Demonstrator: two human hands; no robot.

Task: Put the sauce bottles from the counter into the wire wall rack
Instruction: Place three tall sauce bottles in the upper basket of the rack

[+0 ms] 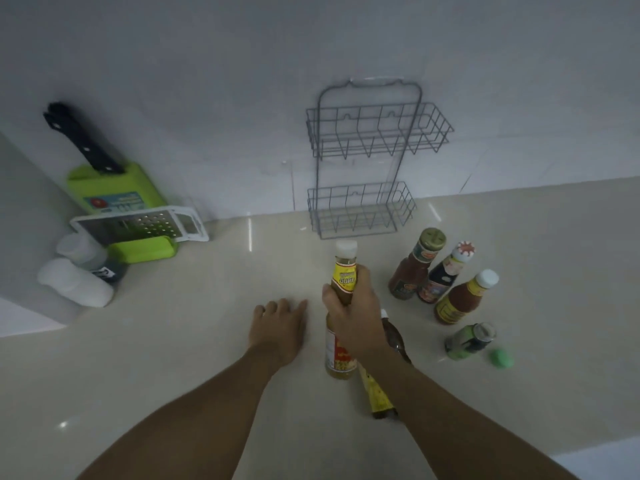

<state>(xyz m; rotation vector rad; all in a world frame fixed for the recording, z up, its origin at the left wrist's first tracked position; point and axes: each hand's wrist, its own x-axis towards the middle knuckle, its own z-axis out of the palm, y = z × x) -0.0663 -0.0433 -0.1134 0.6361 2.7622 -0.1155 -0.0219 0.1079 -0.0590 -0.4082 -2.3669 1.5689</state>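
Your right hand point(349, 317) grips the neck of a tall yellow-labelled sauce bottle point(341, 344), white cap up, in front of the wire wall rack point(363, 161). Both rack baskets hold nothing. Your left hand point(278, 323) lies flat on the bench point(190, 341), fingers spread, holding nothing. Three more bottles point(429, 275) stand clustered to the right; another dark bottle point(377, 393) shows partly under your right forearm.

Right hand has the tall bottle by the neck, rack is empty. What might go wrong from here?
The right hand grips the yellow-labelled bottle only at its neck, so it may swing or slip. A dark bottle stands just behind that forearm and may get knocked over. The wire rack baskets look shallow, so tall bottles may tip.
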